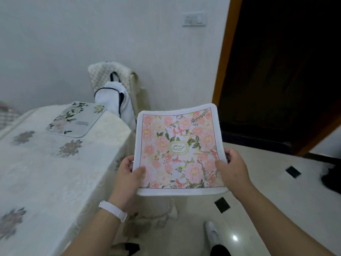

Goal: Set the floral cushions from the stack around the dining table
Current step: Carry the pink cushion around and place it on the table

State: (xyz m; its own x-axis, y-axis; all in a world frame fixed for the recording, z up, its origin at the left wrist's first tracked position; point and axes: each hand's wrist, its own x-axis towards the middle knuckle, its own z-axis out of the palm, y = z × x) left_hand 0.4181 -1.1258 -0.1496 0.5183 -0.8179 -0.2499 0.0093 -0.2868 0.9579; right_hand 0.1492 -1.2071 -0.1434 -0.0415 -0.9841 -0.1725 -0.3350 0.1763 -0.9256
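I hold a flat square floral cushion [177, 148] with pink flowers, a white border and an oval emblem in its middle, level in front of me over the floor. My left hand [127, 172] grips its left edge, thumb on top. My right hand [232, 167] grips its right edge the same way. A second floral cushion [75, 119], pale with green leaves, lies flat on the far corner of the dining table [46, 163], which wears a cream lace cloth with grey flowers. The stack is out of view.
A chair [114, 80] with a cream cover and a white bag [114, 100] on it stands against the wall beyond the table's corner. A dark open doorway [276, 71] is at the right. Glossy tiled floor [258, 209] lies below, my white shoe [212, 235] on it.
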